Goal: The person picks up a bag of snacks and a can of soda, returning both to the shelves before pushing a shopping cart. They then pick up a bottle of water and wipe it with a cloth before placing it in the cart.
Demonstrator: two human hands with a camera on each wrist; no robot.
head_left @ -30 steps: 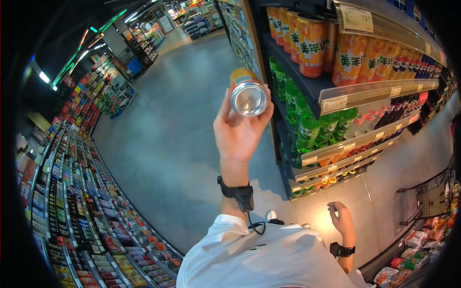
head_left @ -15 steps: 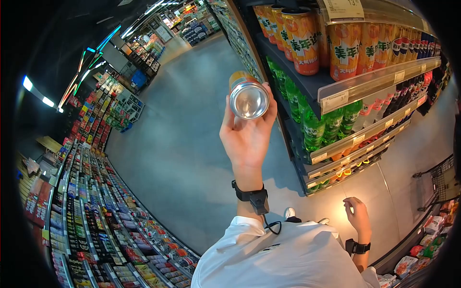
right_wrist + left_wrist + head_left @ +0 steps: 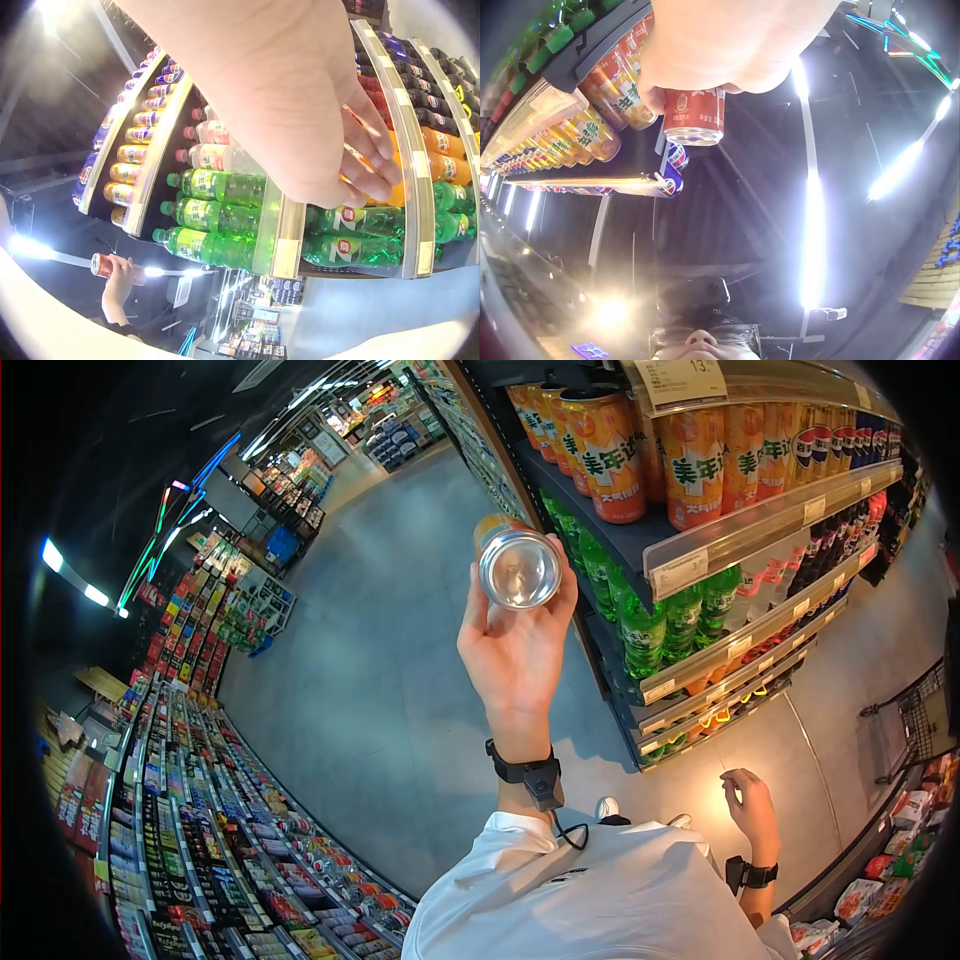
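In the head view my left hand [image 3: 515, 660] holds up an orange drink can [image 3: 520, 568], its bare metal end toward the camera. Thumb and fingers wrap its sides. From the left wrist view, the red-orange lower part of the can [image 3: 694, 116] shows below the hand; the rest is hidden behind it. My right hand [image 3: 752, 807] hangs low at the right, its fingers loosely curled around nothing. Orange cans [image 3: 603, 450] of similar look stand on the shelf to the right of the held can. In the right wrist view the right hand [image 3: 300, 97] overlaps the bottle shelves.
Green soda bottles [image 3: 640, 628] fill the shelf under the cans. A clear plastic shelf lip [image 3: 740, 545] with price tags juts out near the left arm. Packed shelves [image 3: 230, 830] line the left side. A shopping cart [image 3: 915, 720] stands at the far right.
The head view has turned slightly, shifting the shelves and floor in the picture. My left hand keeps its grip on the can; the right hand still hangs low.
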